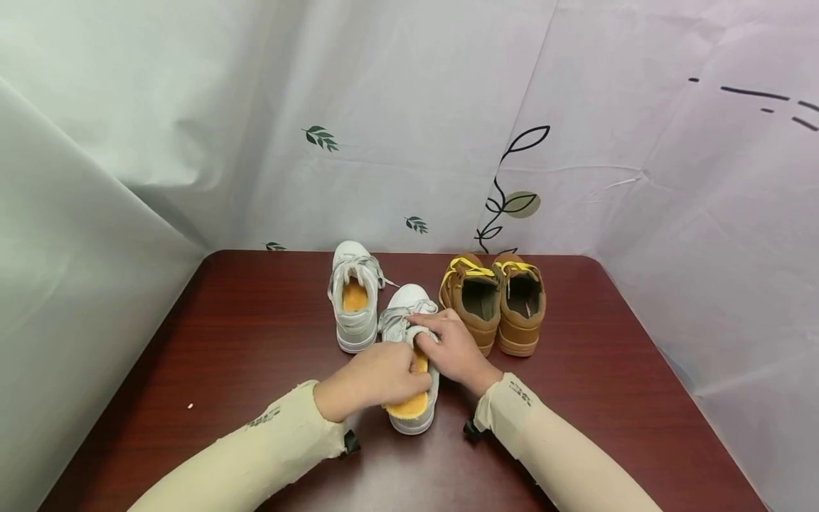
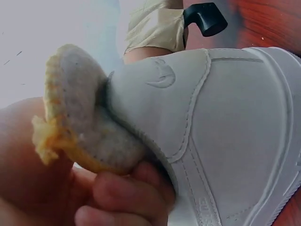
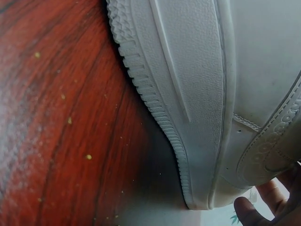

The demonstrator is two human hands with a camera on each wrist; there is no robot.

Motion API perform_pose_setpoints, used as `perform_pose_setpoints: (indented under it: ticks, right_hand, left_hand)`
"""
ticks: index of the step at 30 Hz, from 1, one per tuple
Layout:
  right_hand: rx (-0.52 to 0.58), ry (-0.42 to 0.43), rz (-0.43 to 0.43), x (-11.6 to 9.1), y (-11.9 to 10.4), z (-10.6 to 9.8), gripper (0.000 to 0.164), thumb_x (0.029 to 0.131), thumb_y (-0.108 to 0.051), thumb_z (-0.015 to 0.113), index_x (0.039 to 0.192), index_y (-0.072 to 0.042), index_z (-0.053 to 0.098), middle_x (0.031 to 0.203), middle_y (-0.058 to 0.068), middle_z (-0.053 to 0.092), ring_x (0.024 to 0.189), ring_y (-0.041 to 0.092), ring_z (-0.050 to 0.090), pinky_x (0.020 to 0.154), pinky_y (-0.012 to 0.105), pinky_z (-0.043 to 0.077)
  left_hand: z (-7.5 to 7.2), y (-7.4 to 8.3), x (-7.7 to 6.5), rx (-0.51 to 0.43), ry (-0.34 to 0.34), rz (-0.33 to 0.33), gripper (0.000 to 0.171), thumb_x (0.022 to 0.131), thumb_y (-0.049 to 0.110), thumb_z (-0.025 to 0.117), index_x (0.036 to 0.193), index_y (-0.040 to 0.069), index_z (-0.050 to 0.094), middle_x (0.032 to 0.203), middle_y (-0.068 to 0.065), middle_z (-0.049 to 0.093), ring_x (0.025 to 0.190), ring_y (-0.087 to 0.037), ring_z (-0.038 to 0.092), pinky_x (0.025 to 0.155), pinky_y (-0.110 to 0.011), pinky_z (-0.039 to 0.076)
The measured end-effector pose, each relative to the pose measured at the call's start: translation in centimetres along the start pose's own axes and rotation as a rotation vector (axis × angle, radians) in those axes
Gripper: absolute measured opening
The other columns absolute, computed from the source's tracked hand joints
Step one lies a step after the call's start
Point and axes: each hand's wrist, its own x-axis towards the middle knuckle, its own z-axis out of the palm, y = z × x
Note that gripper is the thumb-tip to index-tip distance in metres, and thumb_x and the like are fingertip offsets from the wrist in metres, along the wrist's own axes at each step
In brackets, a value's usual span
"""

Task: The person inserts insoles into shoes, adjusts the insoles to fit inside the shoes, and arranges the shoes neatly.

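A white sneaker [image 1: 411, 296] stands on the table with its heel toward me. From its opening sticks the heel end of a fuzzy yellow insole [image 1: 409, 407], which has a pale underside in the left wrist view. My left hand [image 1: 384, 373] grips this insole, fingers curled at the collar of the shoe. On the other side my right hand [image 1: 456, 348] holds the sneaker around its tongue and laces, thumb at the opening. The front part of the insole is hidden inside the shoe.
A second white sneaker [image 1: 355, 331], with yellow lining inside, stands behind to the left. Two brown shoes with yellow laces, a left one [image 1: 476, 327] and a right one [image 1: 520, 334], stand at the right. Behind the dark red table [image 1: 256, 320] hangs a pale curtain [image 1: 397, 163].
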Motion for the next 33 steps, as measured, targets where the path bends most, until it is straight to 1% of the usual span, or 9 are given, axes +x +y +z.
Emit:
perform_pose_setpoints:
  ticks: [3, 7, 9, 12, 16, 19, 22, 28, 33]
  right_hand:
    - [0.004, 0.004, 0.005, 0.0, 0.0, 0.0, 0.035, 0.092, -0.022, 0.057, 0.123, -0.026, 0.074, 0.126, -0.013, 0.068, 0.103, 0.013, 0.055, 0.090, 0.035, 0.047]
    - [0.008, 0.006, 0.002, -0.1, 0.1, 0.1, 0.035, 0.092, -0.022, 0.056, 0.123, -0.026, 0.074, 0.126, -0.013, 0.068, 0.104, 0.013, 0.055, 0.090, 0.035, 0.046]
    - [0.008, 0.012, -0.001, -0.1, 0.1, 0.1, 0.035, 0.093, -0.022, 0.056, 0.123, -0.026, 0.073, 0.126, -0.013, 0.068, 0.103, 0.013, 0.055, 0.090, 0.035, 0.046]
    - [0.011, 0.030, -0.011, -0.2, 0.2, 0.2, 0.035, 0.092, -0.021, 0.057, 0.123, -0.026, 0.074, 0.126, -0.011, 0.069, 0.103, 0.013, 0.054, 0.089, 0.035, 0.046]
    - [0.020, 0.034, -0.014, -0.2, 0.2, 0.2, 0.034, 0.093, -0.020, 0.058, 0.123, -0.025, 0.074, 0.126, -0.010, 0.069, 0.103, 0.014, 0.055, 0.088, 0.035, 0.045]
    - [0.027, 0.019, -0.002, -0.2, 0.1, 0.2, 0.034, 0.093, -0.020, 0.058, 0.123, -0.026, 0.073, 0.127, -0.011, 0.068, 0.103, 0.014, 0.054, 0.089, 0.035, 0.045]
    - [0.026, 0.019, 0.003, -0.2, 0.1, 0.3, 0.034, 0.093, -0.020, 0.058, 0.124, -0.026, 0.073, 0.127, -0.011, 0.068, 0.103, 0.013, 0.054, 0.089, 0.035, 0.045]
    - [0.026, 0.041, -0.019, -0.2, 0.0, 0.2, 0.034, 0.093, -0.020, 0.058, 0.122, -0.024, 0.074, 0.126, -0.010, 0.069, 0.103, 0.015, 0.055, 0.088, 0.036, 0.045]
    - [0.021, 0.049, -0.024, -0.2, 0.0, 0.3, 0.034, 0.092, -0.020, 0.059, 0.122, -0.024, 0.074, 0.126, -0.011, 0.069, 0.103, 0.015, 0.055, 0.088, 0.036, 0.045]
  left_hand:
    - [-0.2, 0.0, -0.3, 0.006, -0.021, 0.014, 0.044, 0.082, 0.049, 0.064, 0.051, 0.022, 0.048, 0.046, 0.012, 0.042, 0.045, -0.010, 0.044, 0.045, -0.030, 0.036]
    - [-0.5, 0.5, -1.3, 0.110, -0.054, 0.012, 0.051, 0.079, 0.074, 0.060, 0.063, 0.025, 0.053, 0.059, 0.009, 0.053, 0.056, -0.011, 0.052, 0.051, -0.034, 0.041]
    - [-0.7, 0.9, -2.0, 0.157, -0.061, 0.014, 0.052, 0.076, 0.077, 0.059, 0.065, 0.027, 0.053, 0.060, 0.010, 0.052, 0.057, -0.011, 0.052, 0.050, -0.034, 0.040]
    - [-0.7, 1.4, -2.6, 0.179, -0.021, 0.038, 0.043, 0.078, 0.068, 0.061, 0.065, 0.028, 0.051, 0.057, 0.010, 0.050, 0.054, -0.010, 0.048, 0.047, -0.033, 0.038]
    - [-0.5, 1.5, -3.0, 0.172, 0.096, 0.089, 0.032, 0.081, 0.043, 0.060, 0.058, 0.026, 0.046, 0.054, 0.009, 0.045, 0.051, -0.010, 0.045, 0.045, -0.031, 0.035]
    - [-0.3, 1.6, -3.3, 0.189, 0.184, 0.134, 0.030, 0.081, 0.031, 0.060, 0.056, 0.023, 0.045, 0.054, 0.007, 0.044, 0.049, -0.013, 0.045, 0.045, -0.033, 0.036]
    - [-0.2, 1.7, -3.6, 0.248, 0.247, 0.185, 0.034, 0.086, 0.028, 0.064, 0.057, 0.021, 0.049, 0.052, 0.006, 0.046, 0.049, -0.016, 0.050, 0.046, -0.036, 0.040]
    - [-0.5, 2.0, -4.5, 0.314, 0.260, 0.226, 0.039, 0.085, 0.037, 0.075, 0.057, 0.021, 0.053, 0.052, 0.006, 0.049, 0.048, -0.016, 0.052, 0.046, -0.034, 0.042]
    - [-0.5, 1.8, -4.3, 0.326, 0.304, 0.262, 0.039, 0.085, 0.029, 0.072, 0.053, 0.018, 0.053, 0.052, 0.003, 0.049, 0.048, -0.018, 0.051, 0.046, -0.036, 0.043]
